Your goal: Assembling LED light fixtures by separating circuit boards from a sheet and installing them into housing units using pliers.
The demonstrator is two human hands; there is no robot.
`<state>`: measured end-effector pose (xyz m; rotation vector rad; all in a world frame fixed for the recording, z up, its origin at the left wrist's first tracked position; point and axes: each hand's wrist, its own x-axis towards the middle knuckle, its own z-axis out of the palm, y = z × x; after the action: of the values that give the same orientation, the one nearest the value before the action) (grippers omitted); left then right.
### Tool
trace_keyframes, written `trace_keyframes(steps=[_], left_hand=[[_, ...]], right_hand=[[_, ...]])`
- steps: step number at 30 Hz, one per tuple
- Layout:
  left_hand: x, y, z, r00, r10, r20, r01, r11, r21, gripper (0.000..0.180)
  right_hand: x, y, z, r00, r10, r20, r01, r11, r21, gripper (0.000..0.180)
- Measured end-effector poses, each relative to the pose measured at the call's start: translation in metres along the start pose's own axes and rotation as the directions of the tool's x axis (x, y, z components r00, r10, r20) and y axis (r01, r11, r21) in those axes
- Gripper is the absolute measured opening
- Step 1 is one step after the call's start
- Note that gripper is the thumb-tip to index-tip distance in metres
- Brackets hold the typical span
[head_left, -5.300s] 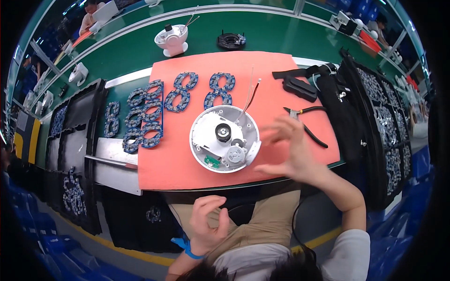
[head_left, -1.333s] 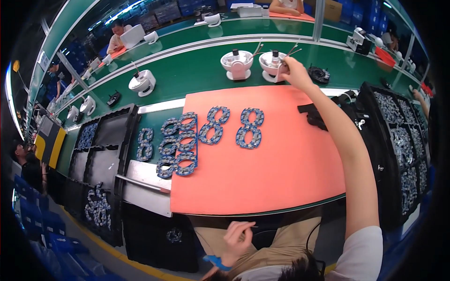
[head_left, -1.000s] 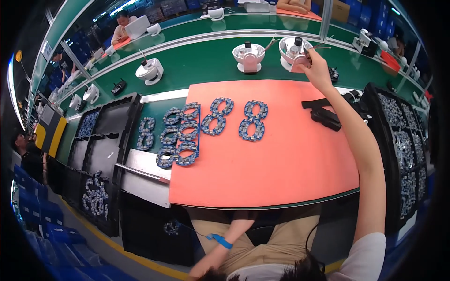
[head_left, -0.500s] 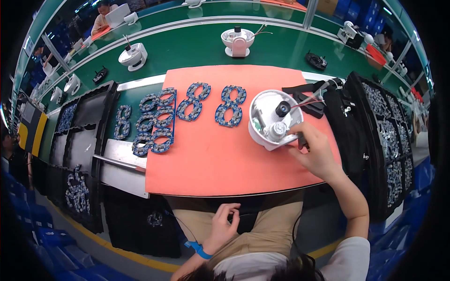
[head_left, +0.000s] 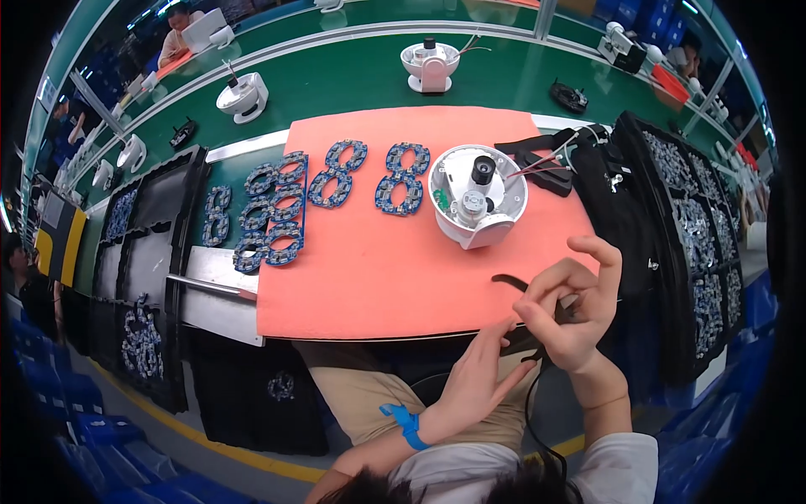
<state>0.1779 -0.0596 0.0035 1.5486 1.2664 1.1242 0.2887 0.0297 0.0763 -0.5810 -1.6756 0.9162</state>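
A white dome-shaped camera housing (head_left: 449,223) stands on the orange mat (head_left: 378,286), its round hollow facing up. Inside it sit a black lens (head_left: 484,170) and a silver round motor-like part (head_left: 473,204); thin wires trail out to the right. Nearer me, off the housing, my right hand (head_left: 579,315) is closed around a black piece with a curved end (head_left: 508,280); most of it is hidden, so its kind is unclear. My left hand (head_left: 478,374) is beside it at the mat's front edge, fingers and thumb stretched apart, fingertips close to the black piece.
Blue figure-eight circuit boards (head_left: 403,179) lie left of the housing, with a joined panel (head_left: 285,210) further left. Black trays of parts flank me on the left (head_left: 159,252) and right (head_left: 693,252). Another white housing (head_left: 430,63) stands on the green belt (head_left: 344,76) beyond.
My right hand has left the housing and come back toward me with the black piece. My left hand has risen from my lap to meet it. The housing now sits turned on the mat.
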Motion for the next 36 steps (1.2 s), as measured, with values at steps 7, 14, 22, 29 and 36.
trace_keyframes(steps=[7,14,22,29,36], left_hand=[[-0.005,-0.001,0.001,0.953,0.207,0.221,-0.199,0.978,-0.057,0.017],[-0.016,-0.002,0.010,0.909,0.319,0.268,-0.268,0.940,-0.211,0.024],[-0.031,0.005,0.021,0.952,0.236,0.196,-0.191,0.955,-0.226,0.027],[-0.042,0.009,0.021,0.975,0.199,0.098,-0.151,0.918,-0.366,0.026],[0.002,0.048,-0.059,0.941,0.334,0.050,-0.336,0.942,0.020,0.007]], right_hand=[[-0.009,-0.015,-0.010,0.992,0.127,0.000,-0.125,0.974,0.188,0.082],[-0.019,-0.007,-0.008,0.925,0.376,0.051,-0.312,0.676,0.667,0.119],[-0.066,0.036,0.004,0.972,0.041,0.233,-0.224,0.485,0.845,0.120],[-0.066,0.019,0.017,0.804,0.089,0.587,-0.587,0.265,0.765,0.075],[-0.023,0.020,-0.030,0.927,0.370,-0.063,-0.313,0.855,0.414,0.022]])
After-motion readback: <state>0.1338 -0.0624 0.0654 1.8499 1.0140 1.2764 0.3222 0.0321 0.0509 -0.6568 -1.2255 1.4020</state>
